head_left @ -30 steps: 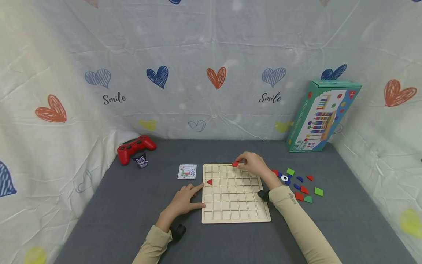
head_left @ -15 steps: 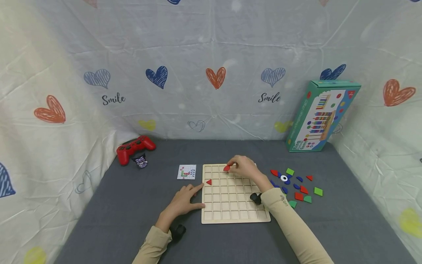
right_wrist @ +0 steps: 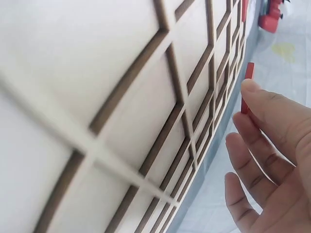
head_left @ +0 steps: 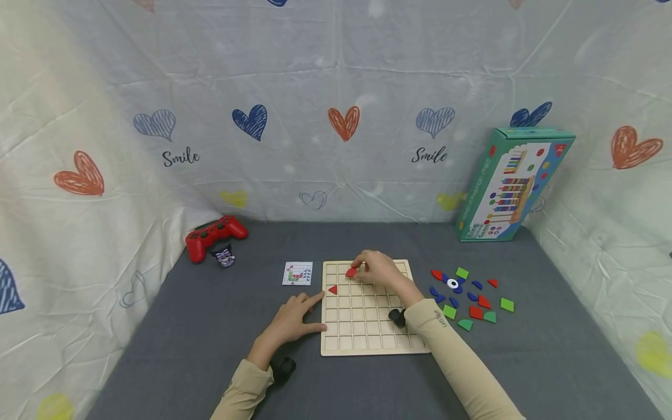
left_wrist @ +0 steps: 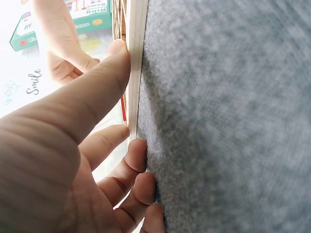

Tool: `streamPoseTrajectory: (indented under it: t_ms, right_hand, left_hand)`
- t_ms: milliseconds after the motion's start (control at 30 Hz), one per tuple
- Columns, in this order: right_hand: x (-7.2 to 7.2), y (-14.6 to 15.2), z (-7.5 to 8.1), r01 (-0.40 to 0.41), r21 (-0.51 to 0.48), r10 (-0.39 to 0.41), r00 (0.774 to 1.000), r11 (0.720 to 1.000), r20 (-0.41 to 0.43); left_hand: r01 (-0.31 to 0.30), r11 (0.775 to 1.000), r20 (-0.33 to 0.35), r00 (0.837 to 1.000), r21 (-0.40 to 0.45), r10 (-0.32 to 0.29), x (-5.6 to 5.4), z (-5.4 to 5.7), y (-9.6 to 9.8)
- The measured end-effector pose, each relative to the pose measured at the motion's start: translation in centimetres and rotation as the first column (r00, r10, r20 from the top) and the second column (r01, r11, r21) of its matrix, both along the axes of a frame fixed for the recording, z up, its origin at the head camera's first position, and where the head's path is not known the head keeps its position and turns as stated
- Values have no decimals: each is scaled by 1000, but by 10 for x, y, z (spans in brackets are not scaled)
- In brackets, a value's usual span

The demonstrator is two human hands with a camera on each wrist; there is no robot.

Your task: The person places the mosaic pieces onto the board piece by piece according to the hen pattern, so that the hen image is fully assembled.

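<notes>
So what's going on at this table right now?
A person is working on a wooden grid board lying on grey cloth. The right hand pinches a red piece just above the board's far rows, near a red triangle that already sits in a cell at the left edge. The left hand rests flat against the board's left side, steadying it. Loose coloured pieces lie to the right, and a small pattern card to the left.
</notes>
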State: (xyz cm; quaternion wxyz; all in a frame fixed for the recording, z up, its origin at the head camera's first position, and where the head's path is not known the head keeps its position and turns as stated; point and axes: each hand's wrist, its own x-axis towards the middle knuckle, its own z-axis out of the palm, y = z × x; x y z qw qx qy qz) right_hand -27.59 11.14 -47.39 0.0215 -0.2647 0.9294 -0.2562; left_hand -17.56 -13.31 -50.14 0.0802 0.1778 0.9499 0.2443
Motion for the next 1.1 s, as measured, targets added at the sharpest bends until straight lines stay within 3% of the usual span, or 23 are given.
streamPoseTrajectory:
  t_ms: [200, 533, 1100]
  right_hand:
    - [2, -7, 1, -19, 20, 18, 999, 1000, 47]
    - [0, -12, -4, -59, 28, 58, 998, 998, 19]
    - [2, -14, -4, -53, 4, 53, 996, 999, 69]
  left_hand:
    - [2, 1000, 11, 1000, 13, -3, 0, 2, 0]
    - [1, 1000, 4, 1000, 13, -1, 0, 1, 1]
    - [-7, 1000, 10, 1000, 15, 7, 1, 1, 0]
